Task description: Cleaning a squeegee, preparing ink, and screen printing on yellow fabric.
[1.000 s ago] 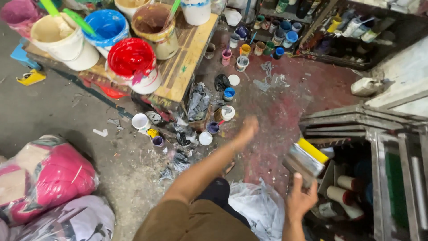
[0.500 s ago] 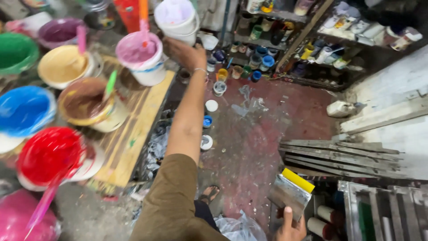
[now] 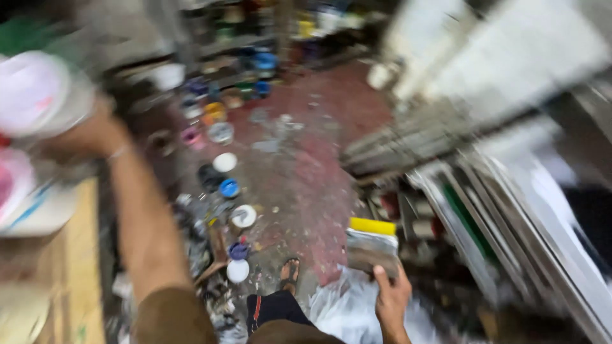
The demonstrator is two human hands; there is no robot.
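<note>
Now your left hand (image 3: 86, 137) grasps the white tub (image 3: 38, 95); your right hand (image 3: 392, 299) grips the yellow-edged squeegee (image 3: 371, 245). Next, lower the tub steadily.

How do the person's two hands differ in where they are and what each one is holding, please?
The left hand is stretched far out and up, while the right hand stays low and close to the body. The left hand grips a pale bucket with pinkish contents; the right hand holds a flat squeegee with a yellow edge. Both hands are bare and closed on their loads.
</note>
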